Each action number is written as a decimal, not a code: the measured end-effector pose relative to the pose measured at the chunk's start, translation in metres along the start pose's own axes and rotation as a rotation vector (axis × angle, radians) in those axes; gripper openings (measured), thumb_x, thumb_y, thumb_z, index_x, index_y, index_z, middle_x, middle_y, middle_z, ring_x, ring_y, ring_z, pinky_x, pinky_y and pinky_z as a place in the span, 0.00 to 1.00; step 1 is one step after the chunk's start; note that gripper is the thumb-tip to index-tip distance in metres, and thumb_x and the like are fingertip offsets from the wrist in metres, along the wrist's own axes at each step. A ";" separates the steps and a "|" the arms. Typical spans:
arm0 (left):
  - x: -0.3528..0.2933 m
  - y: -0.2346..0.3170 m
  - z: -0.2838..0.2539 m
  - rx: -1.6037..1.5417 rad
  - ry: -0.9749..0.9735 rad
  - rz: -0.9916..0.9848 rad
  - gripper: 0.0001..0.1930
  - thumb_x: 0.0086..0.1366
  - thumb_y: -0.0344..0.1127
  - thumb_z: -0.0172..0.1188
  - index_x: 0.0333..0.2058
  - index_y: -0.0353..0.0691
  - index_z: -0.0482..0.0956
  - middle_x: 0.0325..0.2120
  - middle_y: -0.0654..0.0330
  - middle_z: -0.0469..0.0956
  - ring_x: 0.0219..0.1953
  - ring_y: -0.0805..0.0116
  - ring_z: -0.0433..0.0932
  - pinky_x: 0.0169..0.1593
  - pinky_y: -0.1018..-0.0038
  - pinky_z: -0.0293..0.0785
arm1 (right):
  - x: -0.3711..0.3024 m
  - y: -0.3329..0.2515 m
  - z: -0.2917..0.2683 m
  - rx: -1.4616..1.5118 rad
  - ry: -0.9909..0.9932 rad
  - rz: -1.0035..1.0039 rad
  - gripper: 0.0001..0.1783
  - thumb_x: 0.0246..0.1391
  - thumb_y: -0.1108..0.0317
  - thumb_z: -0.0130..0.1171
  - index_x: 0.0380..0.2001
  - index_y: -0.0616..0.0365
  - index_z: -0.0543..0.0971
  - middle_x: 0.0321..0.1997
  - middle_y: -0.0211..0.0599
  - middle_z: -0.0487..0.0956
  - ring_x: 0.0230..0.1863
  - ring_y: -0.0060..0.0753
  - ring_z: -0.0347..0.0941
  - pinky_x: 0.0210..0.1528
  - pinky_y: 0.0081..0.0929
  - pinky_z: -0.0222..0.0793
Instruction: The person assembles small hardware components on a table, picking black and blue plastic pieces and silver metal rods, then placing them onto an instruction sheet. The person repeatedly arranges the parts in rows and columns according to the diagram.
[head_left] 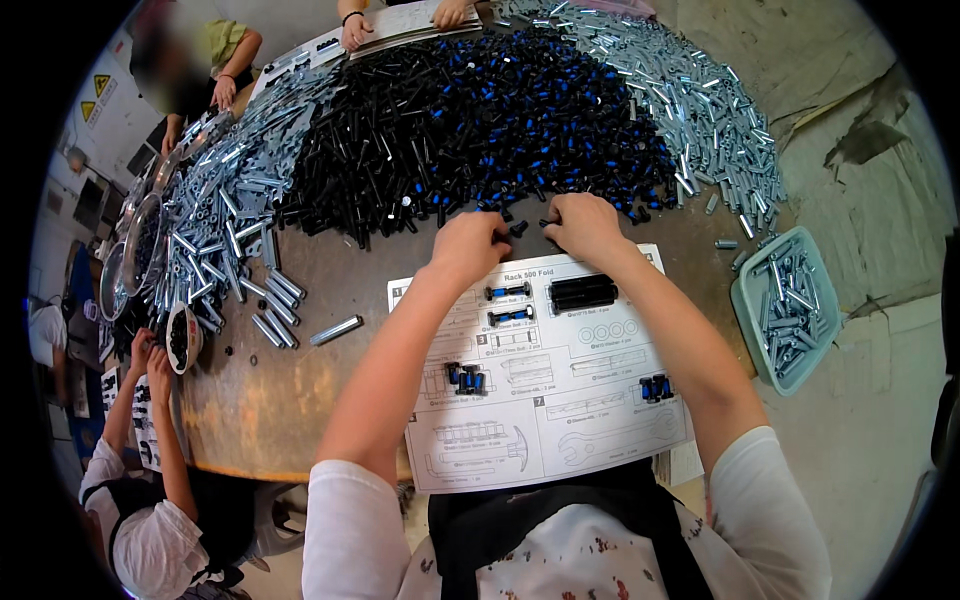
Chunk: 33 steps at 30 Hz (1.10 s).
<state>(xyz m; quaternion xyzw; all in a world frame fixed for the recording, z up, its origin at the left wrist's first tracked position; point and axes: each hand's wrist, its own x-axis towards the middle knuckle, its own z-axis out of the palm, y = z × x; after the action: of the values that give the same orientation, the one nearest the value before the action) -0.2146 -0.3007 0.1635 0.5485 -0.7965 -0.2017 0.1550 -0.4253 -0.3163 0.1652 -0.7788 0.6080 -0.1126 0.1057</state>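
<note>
Closest to the head camera is a patterned white shirt (555, 560). Ahead of it, a white paper sheet with black line drawings (515, 405) lies just behind both hands, carrying blue-banded black metal bolts (467, 380) and black cylindrical pieces (583, 293). Left hand (472, 245) and right hand (583, 224) are curled near each other; I cannot tell whether either grips anything. Between their fingertips lies a small black bolt (518, 228). Directly beyond them rises a heap of black and blue bolts (545, 120). Well right of the right hand, a pale-green plastic basket (815, 362) holds silver metal cylinders (790, 315).
</note>
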 end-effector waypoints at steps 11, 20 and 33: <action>-0.186 -0.010 -0.046 -0.614 0.028 -0.223 0.08 0.60 0.28 0.67 0.37 0.33 0.84 0.27 0.62 0.83 0.29 0.80 0.77 0.33 0.78 0.74 | -0.063 -0.065 -0.028 0.700 -0.050 -0.299 0.13 0.54 0.73 0.59 0.43 0.63 0.82 0.33 0.41 0.84 0.35 0.29 0.81 0.41 0.28 0.76; -0.223 0.005 -0.016 -0.334 0.265 -0.027 0.06 0.57 0.24 0.67 0.35 0.36 0.84 0.30 0.59 0.79 0.29 0.70 0.78 0.32 0.76 0.73 | -0.098 -0.147 0.014 0.237 -0.186 -0.559 0.07 0.50 0.63 0.60 0.28 0.51 0.83 0.29 0.36 0.83 0.36 0.44 0.79 0.36 0.43 0.72; -0.026 -0.012 -0.017 -0.148 0.266 0.042 0.10 0.60 0.34 0.63 0.39 0.38 0.84 0.31 0.53 0.83 0.32 0.55 0.82 0.36 0.64 0.77 | 0.003 -0.026 0.011 -0.039 0.069 -0.329 0.13 0.52 0.73 0.57 0.40 0.52 0.84 0.39 0.37 0.81 0.43 0.44 0.78 0.46 0.41 0.74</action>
<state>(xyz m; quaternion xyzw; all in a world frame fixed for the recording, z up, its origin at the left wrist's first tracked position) -0.1875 -0.2825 0.1715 0.5405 -0.7633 -0.1823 0.3033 -0.3969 -0.3127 0.1632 -0.8654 0.4776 -0.1434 0.0497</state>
